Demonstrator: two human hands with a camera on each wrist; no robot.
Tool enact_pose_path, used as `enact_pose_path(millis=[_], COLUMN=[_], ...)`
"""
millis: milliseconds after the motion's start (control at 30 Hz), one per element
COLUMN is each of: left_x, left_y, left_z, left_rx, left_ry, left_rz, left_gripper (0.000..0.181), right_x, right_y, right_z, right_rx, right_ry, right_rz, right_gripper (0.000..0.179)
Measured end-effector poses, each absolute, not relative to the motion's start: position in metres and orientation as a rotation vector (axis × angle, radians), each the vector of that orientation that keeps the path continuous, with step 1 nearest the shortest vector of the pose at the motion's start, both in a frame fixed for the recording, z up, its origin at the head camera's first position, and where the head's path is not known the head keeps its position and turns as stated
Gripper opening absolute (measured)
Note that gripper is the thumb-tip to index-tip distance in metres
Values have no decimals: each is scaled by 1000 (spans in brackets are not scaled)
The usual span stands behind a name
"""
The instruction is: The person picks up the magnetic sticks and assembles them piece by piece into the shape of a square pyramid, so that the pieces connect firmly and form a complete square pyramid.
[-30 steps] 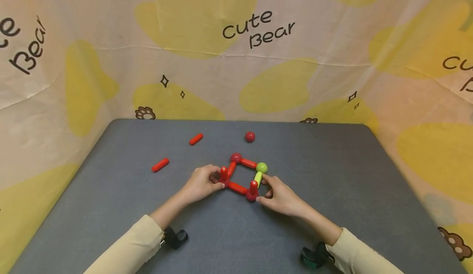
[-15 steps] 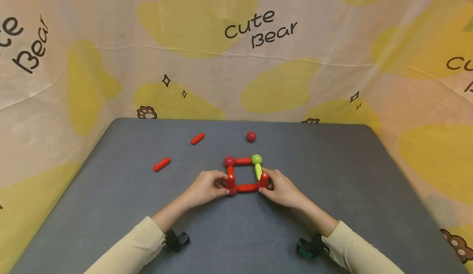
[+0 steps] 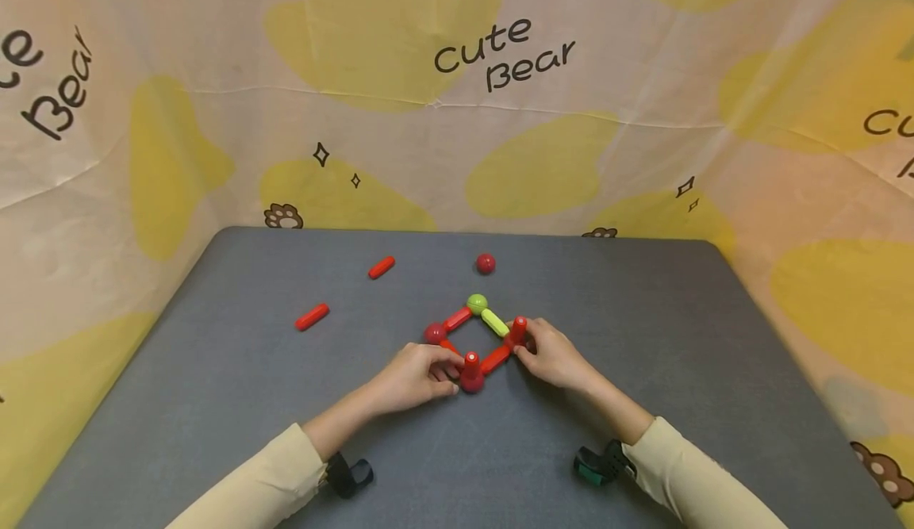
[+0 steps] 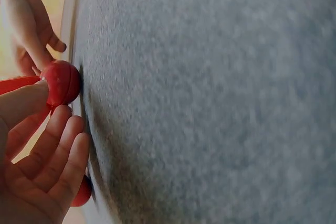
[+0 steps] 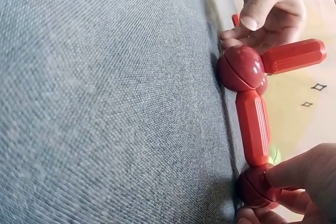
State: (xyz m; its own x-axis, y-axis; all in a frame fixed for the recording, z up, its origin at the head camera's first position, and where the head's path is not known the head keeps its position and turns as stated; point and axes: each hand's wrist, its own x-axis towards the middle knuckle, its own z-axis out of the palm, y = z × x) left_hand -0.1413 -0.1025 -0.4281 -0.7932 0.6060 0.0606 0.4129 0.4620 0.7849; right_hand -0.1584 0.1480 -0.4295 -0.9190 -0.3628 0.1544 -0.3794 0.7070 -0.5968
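In the head view, a square frame of balls and rods lies on the grey table. Its near red ball (image 3: 471,382) bears an upright red rod (image 3: 471,363), and another upright red rod (image 3: 520,327) rises at the right corner. A red ball (image 3: 435,333) forms the left corner, a green ball (image 3: 477,304) the far one, with a light green rod (image 3: 495,323) beside it. My left hand (image 3: 421,377) is at the near ball, fingers loosely extended. With thumb and fingers, my right hand (image 3: 553,354) pinches the right corner's red ball (image 5: 257,186).
Two loose red rods, one farther back (image 3: 382,267) and one nearer (image 3: 312,317), lie to the left. A loose red ball (image 3: 485,263) sits beyond the frame. Patterned cloth (image 3: 535,164) hangs behind the table (image 3: 250,402).
The frame has turned counterclockwise on the table. Its green ball went from the right to the far corner. My left hand moved right and nearer; my right hand shifted right and slightly away.
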Motion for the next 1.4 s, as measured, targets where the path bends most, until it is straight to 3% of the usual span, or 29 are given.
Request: enact_pose_path(millis=[333, 600, 1033, 1400], left_x=[-142, -154, -180, -194], left_y=[-106, -135, -214, -256], left_z=[-426, -415, -399, -412], left_rx=[852, 759, 294, -24], left_ry=[2484, 2657, 3000, 3077], left_rz=[1238, 1263, 1233, 1243], left_gripper=[24, 16, 20, 28], right_x=[-163, -163, -164, -163], right_y=[148, 148, 148, 148], right_z=[-432, -431, -429, -429], right_rx=[558, 556, 540, 547], right_ry=[-2975, -2986, -3004, -2995], right_rz=[977, 1010, 1000, 1002], right_gripper=[29, 31, 32, 32])
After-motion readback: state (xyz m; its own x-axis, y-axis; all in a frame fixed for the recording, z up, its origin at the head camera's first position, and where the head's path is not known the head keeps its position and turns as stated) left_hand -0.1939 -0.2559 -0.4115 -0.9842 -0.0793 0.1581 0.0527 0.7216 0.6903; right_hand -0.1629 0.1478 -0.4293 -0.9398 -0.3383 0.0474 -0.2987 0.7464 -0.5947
